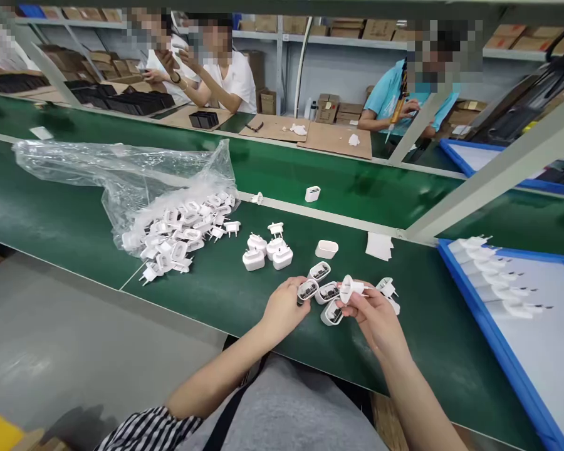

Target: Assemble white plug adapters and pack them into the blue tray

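My left hand (284, 310) grips a white charger housing (308, 289), its open end facing up with dark parts inside. In my right hand (378, 319), fingers pinch a white plug cover (348, 289) with two pins, its hollow side turned left. Between the hands stand several more open housings (329, 292) on the green bench. Just beyond my right fingers lie a few plug covers (388, 288), partly hidden. Farther forward rests a single white housing (327, 249). A small cluster of white charger pieces (264, 249) stands to its left.
On the left, a clear plastic bag (122, 163) spills a heap of plug covers (178, 235). At right, a blue-rimmed tray (470, 319) holds a row of chargers (502, 279). A metal post (489, 160) slants over the bench. Co-workers sit across a green belt (272, 166).
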Motion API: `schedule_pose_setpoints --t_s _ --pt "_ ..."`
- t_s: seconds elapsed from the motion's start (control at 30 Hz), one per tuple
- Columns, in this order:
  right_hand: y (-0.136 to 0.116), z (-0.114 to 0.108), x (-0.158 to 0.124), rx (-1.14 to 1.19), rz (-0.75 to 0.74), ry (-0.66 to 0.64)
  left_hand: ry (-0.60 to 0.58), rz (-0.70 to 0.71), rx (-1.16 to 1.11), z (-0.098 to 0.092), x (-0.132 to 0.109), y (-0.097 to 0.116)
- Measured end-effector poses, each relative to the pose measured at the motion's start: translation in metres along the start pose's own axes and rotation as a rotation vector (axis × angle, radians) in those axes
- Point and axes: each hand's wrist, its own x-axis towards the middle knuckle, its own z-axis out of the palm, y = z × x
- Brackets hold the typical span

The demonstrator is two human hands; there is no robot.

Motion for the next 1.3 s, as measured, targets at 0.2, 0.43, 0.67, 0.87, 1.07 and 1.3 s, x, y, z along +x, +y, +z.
schedule_pose_setpoints --t_s 0.2,0.43,0.67,0.87,1.07,1.3 --pt "-0.005 0.017 0.010 -0.833 -0.486 -0.196 0.004 0.036 -0.100 -0.014 -0.005 -0.015" --pt "-0.002 0.035 0.023 -1.354 -0.695 -0.424 0.021 0.099 -0.054 -0.015 -0.005 -0.016" --pt "-0.004 0.034 0.029 -1.388 -0.579 -0.526 -0.030 0.157 0.130 -0.019 -0.004 -0.016" --pt "-0.013 0.042 0.028 -1.473 -0.474 -0.539 -0.239 0.106 0.511 -0.033 0.001 0.010" --pt "-0.028 0.049 0.038 -1.514 -0.424 -0.622 -0.479 0.055 0.604 -0.046 0.027 0.033" --pt "-0.022 0.048 0.042 -1.495 -0.365 -0.695 -0.666 -0.037 0.623 -0.049 0.045 0.046"
